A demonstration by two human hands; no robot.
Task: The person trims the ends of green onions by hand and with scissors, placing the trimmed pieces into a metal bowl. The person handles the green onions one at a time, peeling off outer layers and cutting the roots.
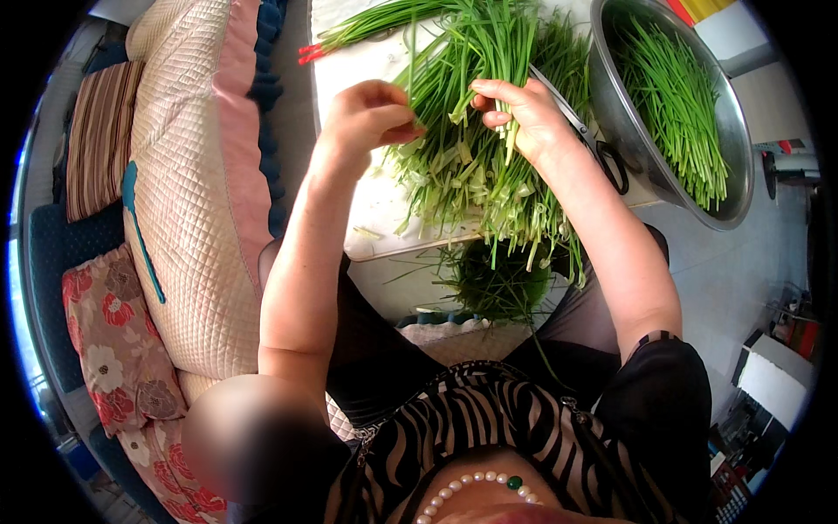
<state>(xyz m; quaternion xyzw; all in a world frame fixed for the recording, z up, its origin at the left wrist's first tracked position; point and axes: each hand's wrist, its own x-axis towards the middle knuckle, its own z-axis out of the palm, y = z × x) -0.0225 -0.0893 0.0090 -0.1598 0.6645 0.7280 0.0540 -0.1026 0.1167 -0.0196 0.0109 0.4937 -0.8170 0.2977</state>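
My right hand [527,118] grips a small bunch of garlic chives [501,49] near its pale cut ends, leaves pointing away from me. To its left, my left hand [376,118] pinches a thin, blurred green blade between thumb and fingers. Beneath and between both hands, a loose heap of chives [471,177] lies on the white tabletop [380,209], its pale ends hanging over the near edge. Black-handled scissors [589,137] lie right of the heap, partly hidden by my right hand and forearm. Another chive bundle [366,26], tied with red bands, lies at the far left.
A large steel basin [736,141] holding chives [681,118] stands at the right. Below the table's near edge, between my knees, is a dark container full of green scraps [501,281]. A quilted sofa [190,196] with cushions [105,137] runs along the left.
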